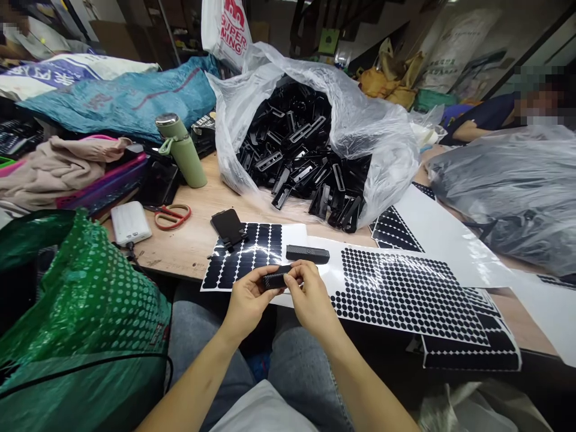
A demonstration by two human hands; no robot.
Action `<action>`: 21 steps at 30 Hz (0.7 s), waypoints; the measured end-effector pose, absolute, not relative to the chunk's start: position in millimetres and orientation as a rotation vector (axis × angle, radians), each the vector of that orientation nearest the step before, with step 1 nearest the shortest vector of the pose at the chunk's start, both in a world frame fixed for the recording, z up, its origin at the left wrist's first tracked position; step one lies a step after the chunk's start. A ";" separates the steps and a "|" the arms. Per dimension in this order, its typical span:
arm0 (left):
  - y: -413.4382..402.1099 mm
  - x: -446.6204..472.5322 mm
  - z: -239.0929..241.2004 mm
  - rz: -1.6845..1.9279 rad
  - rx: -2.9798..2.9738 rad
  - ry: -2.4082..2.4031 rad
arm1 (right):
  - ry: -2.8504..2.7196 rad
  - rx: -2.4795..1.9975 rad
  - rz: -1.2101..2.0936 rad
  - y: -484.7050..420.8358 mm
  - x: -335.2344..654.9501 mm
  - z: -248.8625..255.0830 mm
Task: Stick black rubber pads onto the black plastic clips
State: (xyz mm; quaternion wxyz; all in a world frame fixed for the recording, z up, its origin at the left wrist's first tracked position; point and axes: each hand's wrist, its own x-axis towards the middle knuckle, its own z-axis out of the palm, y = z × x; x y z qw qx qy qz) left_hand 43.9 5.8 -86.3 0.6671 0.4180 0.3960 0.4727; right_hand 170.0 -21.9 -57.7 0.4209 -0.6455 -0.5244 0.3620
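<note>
Forearms (198, 378) converge, black piece (272, 280) between the fingers (295, 290).

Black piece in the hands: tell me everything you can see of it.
The black piece is small and elongated, its visible face finely textured like woven carbon, perhaps plastic. It sits slightly tilted near the front edge of the table, pinched between the fingers and thumbs of the left hand and right hand. The fingers partly cover it, so its full outline is hidden.

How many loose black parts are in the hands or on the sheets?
3: a textured part between the left hand and right hand, a long part beyond them, and a flat part on the leftmost sheet. More may be hidden.
</note>
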 end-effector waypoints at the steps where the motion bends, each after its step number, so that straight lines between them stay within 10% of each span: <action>1: 5.2 44.5 -85.7 1.065 0.941 0.891 | -1.313 -1.617 0.898 -23.3 167.9 -57.5; 10: 10.5 31.0 -86.9 0.867 0.912 0.900 | -1.455 -1.882 0.338 17.7 227.6 -97.0; 21: 31.1 46.4 -96.1 0.772 0.741 1.061 | -1.919 -1.572 0.936 31.0 267.2 -90.9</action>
